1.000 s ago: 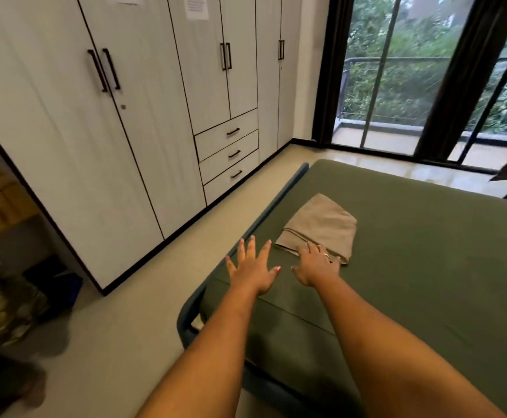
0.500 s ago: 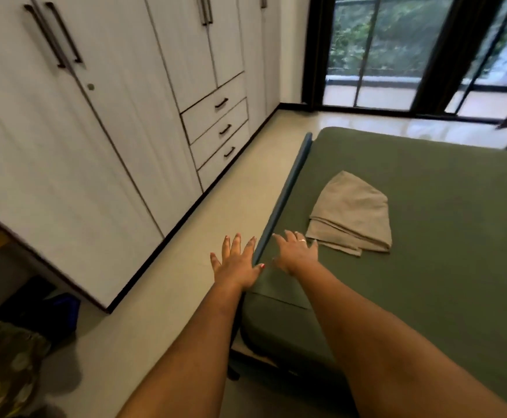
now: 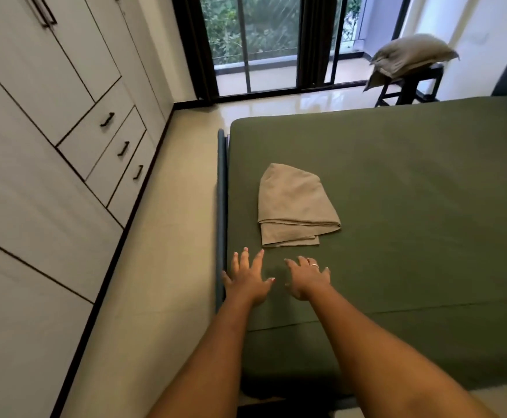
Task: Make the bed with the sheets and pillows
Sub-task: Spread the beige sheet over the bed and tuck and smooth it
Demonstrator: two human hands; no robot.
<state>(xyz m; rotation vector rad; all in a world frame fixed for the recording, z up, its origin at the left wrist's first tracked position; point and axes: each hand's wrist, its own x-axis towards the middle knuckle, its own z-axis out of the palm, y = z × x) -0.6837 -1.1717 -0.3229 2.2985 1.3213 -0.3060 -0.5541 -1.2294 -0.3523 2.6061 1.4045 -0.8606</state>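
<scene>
— What are the hands doing?
— Left hand (image 3: 250, 280) and right hand (image 3: 308, 279) lie spread, gripping nothing, flat on the green sheet (image 3: 412, 212). I'd press evenly, sweeping outward.
— And counts?
— One folded beige cloth (image 3: 294, 206) just beyond the fingertips; one pillow (image 3: 412, 54) far off on a stool (image 3: 409, 86).
</scene>
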